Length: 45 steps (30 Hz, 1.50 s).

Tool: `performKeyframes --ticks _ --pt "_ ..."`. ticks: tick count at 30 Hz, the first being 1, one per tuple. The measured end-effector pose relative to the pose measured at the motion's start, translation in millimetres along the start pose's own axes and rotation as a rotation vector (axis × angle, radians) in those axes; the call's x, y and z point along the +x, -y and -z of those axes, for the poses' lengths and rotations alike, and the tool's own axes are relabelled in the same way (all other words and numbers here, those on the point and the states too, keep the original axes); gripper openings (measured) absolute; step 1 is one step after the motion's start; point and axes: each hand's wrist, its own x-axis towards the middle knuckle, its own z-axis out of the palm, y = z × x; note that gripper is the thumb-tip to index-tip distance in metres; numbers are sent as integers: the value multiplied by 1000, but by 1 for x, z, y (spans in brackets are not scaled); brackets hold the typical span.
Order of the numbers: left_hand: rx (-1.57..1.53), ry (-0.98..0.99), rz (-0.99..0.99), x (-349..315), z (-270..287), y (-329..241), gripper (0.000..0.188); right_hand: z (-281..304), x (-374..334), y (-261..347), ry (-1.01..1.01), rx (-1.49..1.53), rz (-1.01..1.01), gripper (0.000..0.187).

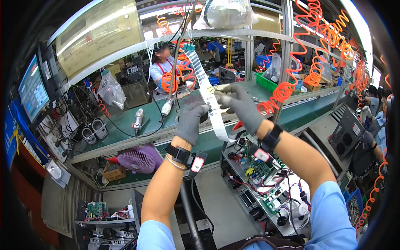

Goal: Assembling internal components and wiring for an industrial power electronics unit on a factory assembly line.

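Note:
A long white strip of labels hangs in front of me from a green binder clip, and its lower end curls above the bench edge. My left hand, in a grey glove, pinches the strip's left edge with thumb and fingertips. From the other side my right hand, gloved too with worn pale fingertips, closes its bent fingers at the strip's right edge. Whether a single label sits between those fingertips is too small to tell. Both wrists wear black straps with small devices.
Below my right arm stands an open metal chassis with circuit boards and wires. The green bench carries a pneumatic screwdriver. Underneath is a purple fan. Orange coiled hoses dangle at right; a co-worker faces the bench.

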Motion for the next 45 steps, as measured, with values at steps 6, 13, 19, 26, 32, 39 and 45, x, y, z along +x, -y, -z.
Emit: performKeyframes --ticks 6,13,19,26,32,39,45 --pt "-60 -59 -49 4 -25 -5 15 2 -13 -20 13 -5 206 32" --pt "240 23 -345 14 -17 8 14 -5 -30 -1 74 -126 328 31" --pt "-50 40 -7 -2 -38 -2 12 -6 -37 -6 -103 -171 397 19" --pt "-61 -54 -44 4 -37 -17 10 -10 -30 0 -73 -193 463 10" --pt "-4 -84 -36 5 -45 -24 12 1 -29 8 -19 -137 341 11" --pt "131 -155 -72 -2 -47 -6 17 43 -95 83 -5 -61 250 13" --pt "730 -224 -479 27 -12 60 22 105 -201 153 -87 -46 298 16"
